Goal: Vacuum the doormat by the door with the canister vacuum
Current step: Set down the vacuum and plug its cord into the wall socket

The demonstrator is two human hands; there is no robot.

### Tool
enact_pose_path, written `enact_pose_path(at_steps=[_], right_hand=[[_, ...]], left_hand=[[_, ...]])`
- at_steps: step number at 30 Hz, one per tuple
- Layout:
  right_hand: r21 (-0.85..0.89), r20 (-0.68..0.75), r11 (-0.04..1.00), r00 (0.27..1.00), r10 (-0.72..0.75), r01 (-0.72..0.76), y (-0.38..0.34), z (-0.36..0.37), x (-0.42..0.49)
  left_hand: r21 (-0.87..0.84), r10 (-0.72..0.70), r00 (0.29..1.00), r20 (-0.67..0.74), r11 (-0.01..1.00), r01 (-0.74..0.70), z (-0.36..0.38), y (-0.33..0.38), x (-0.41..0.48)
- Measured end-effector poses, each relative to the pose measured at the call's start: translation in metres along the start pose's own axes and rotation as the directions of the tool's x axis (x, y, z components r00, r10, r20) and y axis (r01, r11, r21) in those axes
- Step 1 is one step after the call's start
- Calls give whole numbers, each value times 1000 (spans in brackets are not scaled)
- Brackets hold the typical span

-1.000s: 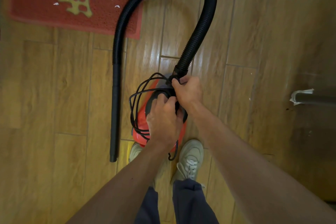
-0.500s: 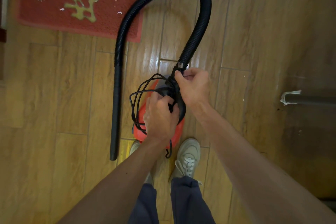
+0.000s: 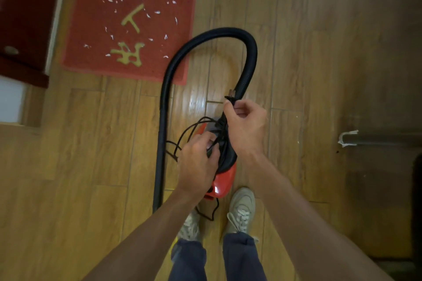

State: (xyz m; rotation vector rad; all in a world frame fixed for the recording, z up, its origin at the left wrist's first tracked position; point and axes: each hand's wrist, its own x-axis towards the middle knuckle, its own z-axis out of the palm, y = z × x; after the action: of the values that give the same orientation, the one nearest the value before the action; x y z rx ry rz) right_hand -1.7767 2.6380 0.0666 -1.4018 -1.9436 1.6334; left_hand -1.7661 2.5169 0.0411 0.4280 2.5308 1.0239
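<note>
Up comes the plug (image 3: pixel 231 96), pinched by the fingers of the right hand (image 3: pixel 245 125) and drawn clear of the coiled cord (image 3: pixel 182 137)! The left hand (image 3: pixel 198 163) curls its fingers over that cord atop the canister vacuum (image 3: pixel 225 183). The scrap-littered doormat (image 3: pixel 96 29) waits beyond the fingers, to their left. Power comes first, I'd say.

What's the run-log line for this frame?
phase: cord prep | right hand: pinches plug | left hand: holds cord on canister vacuum | hose: unheld | doormat: littered, not yet vacuumed
</note>
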Motion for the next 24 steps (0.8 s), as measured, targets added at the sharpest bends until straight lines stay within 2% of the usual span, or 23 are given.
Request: enact_pose_path(at_steps=[4,9,15,24], right_hand=[[84,-57,996,998,-29,34,-41,0,-22],[115,-155,990,986,-60,79,-97,-4,-50],[198,-288,975,957,-38,98,-167,-14,-81],[270,-352,926,922,-160,263,-274,-55,-120]], left_hand=[[-65,67,997,-27,996,-68,-37,20,-2],[-57,164,984,-69,984,-168,-87,54,-10],[-117,197,976,-89,971,-207,-139,101,-23],[-175,268,953,-141,941,-290,-205,181,-33]])
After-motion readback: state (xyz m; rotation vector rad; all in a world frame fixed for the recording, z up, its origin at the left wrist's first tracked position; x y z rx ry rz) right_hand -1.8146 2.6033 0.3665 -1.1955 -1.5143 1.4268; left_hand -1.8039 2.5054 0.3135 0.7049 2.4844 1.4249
